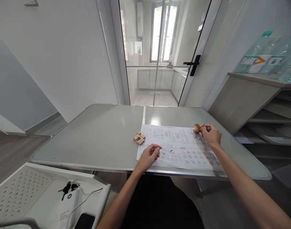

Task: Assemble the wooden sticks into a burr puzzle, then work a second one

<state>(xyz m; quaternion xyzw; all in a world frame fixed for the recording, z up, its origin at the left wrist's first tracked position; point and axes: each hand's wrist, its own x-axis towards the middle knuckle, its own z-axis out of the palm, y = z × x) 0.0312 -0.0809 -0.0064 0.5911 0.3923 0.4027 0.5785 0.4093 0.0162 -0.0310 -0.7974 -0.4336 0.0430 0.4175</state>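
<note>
A printed instruction sheet lies on the grey folding table. My right hand is at the sheet's far right corner, its fingers pinched on a small wooden puzzle piece assembly. My left hand rests curled on the sheet's near left part, fingers closed, with nothing visible in them. A second wooden interlocking puzzle sits on the table just left of the sheet, a short way beyond my left hand.
A white perforated cart at the lower left holds a power bank, cables and a phone. A shelf unit with water bottles stands on the right. A glass door is behind the table.
</note>
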